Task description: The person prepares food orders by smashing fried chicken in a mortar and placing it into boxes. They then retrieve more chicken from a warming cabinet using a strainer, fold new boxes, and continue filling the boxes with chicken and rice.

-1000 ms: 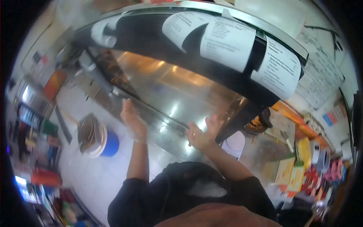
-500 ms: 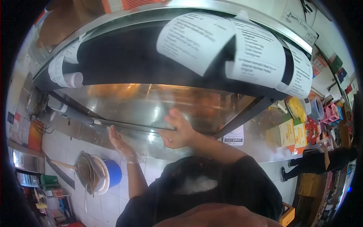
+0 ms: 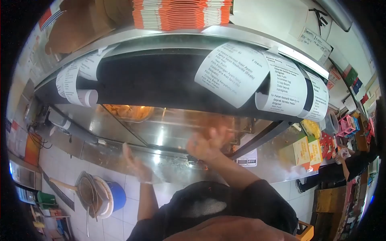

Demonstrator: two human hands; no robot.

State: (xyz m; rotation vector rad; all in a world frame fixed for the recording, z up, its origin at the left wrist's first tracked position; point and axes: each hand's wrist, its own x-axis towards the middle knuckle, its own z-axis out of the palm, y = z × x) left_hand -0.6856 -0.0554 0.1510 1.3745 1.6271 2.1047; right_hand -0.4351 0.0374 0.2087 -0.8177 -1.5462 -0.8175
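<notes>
My left hand (image 3: 138, 165) is raised with its fingers stretched out, in what looks like a thin clear plastic glove. Nothing shows in it. My right hand (image 3: 210, 145) hovers before the open front of a steel display cabinet (image 3: 161, 134), its fingers apart and smeared by motion, and I see nothing held there. A tray of fried-looking food (image 3: 128, 111) is lit warmly inside the cabinet. Below both hands runs a steel counter (image 3: 177, 169).
Printed order slips (image 3: 232, 74) hang from the cabinet's black panel (image 3: 148, 76). Folded orange-and-white boxes (image 3: 181, 15) are stacked on top. To the left stands a blue bucket (image 3: 118, 197) with a strainer (image 3: 86, 188). A person in black (image 3: 345, 168) is at the far right, beyond yellow cartons (image 3: 301, 152).
The view has tilted up, bringing the stacked boxes and the food tray into sight. My right hand has shifted right and towards the cabinet. Both hands stay apart.
</notes>
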